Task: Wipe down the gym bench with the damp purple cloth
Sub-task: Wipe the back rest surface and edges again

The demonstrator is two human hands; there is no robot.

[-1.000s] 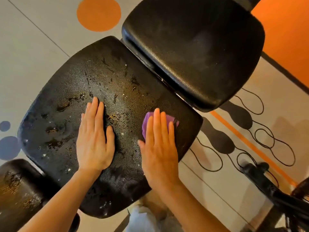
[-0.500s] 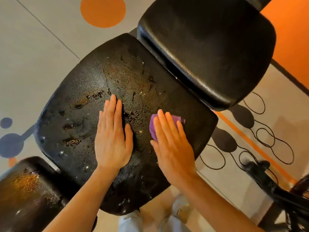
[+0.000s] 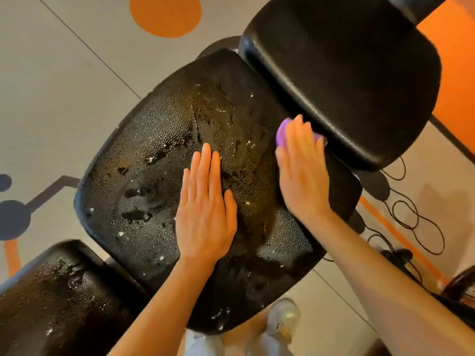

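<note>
Grey floor (image 3: 64, 98) with an orange circle (image 3: 165, 14) — black cable (image 3: 411, 217) looped at right.

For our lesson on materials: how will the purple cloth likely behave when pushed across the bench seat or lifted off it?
The purple cloth is bunched under the right hand, so it is probably soft and floppy, and would sag if lifted. The seat pad looks wet and pebbled, so the cloth may drag rather than glide. It seems light: flat fingers alone move it.
</note>
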